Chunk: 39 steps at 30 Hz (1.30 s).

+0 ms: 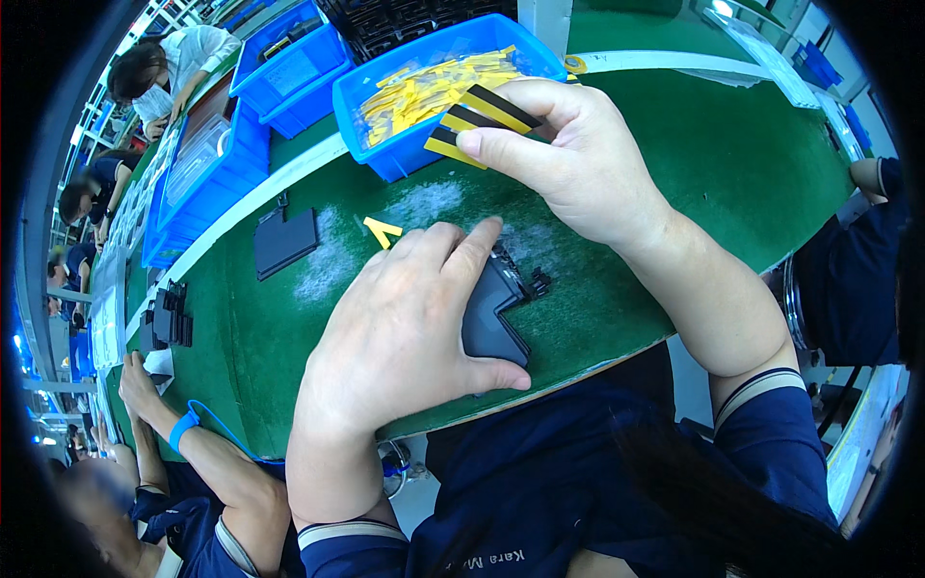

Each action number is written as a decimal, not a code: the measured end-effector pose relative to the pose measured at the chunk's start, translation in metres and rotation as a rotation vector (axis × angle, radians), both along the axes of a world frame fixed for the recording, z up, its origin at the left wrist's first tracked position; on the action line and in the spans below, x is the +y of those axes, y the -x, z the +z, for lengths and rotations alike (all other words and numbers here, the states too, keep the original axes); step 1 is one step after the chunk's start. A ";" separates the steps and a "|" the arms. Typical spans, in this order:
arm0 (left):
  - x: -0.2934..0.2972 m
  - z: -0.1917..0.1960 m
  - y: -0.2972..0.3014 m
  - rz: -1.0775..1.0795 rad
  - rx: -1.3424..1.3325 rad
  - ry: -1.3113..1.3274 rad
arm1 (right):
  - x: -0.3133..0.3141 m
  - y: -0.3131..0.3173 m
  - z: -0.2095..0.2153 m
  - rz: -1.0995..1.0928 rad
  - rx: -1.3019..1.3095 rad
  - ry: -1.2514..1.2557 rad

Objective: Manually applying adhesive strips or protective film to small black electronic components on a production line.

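Note:
My right hand (pixel 580 149) is raised beside the blue bin, pinching black-and-yellow strips (pixel 485 114) fanned out between thumb and fingers. Below it, my left hand (pixel 409 313) lies over a dark grey flat part (pixel 493 323) with a notched edge, gripping it against the green table near the front edge. Small black wiring or a connector (pixel 540 282) sticks out at the part's right side. Much of the part is hidden under my palm. Just beyond my left fingers rests a loose yellow strip piece (pixel 383 231), shaped like a Y.
A blue bin (pixel 390 164) full of yellow strips stands at the back. More blue bins (pixel 207 183) line the left. Another flat black part (pixel 286 243) and a stack of black pieces (pixel 171 316) lie on the green table (pixel 636 289). A co-worker's arm (pixel 217 453) with a blue wristband reaches in at left.

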State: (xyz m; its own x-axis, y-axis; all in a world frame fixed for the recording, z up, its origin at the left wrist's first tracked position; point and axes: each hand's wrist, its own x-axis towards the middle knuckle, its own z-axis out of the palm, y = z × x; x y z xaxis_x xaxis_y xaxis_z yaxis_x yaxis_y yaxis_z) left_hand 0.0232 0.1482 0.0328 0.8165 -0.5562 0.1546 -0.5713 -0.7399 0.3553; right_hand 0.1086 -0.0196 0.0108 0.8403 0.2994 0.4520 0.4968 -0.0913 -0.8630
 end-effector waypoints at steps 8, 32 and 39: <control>0.009 -0.002 -0.016 0.113 0.259 0.543 | 0.001 0.008 0.010 0.068 0.000 -0.170; 0.000 -0.014 -0.022 0.181 0.485 1.253 | 0.003 0.018 0.013 -0.031 -0.132 0.010; 0.000 -0.015 -0.022 0.168 0.501 1.256 | 0.006 0.017 0.005 -0.154 -0.411 0.068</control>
State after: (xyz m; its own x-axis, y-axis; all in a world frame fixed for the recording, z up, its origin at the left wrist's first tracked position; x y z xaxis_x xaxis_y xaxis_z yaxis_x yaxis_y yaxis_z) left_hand 0.0449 0.1480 0.0178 0.9775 -0.1504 0.1478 -0.1189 0.1856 0.9754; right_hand 0.0919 -0.0133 0.0160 0.6318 0.2257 0.7415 0.7737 -0.2413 -0.5858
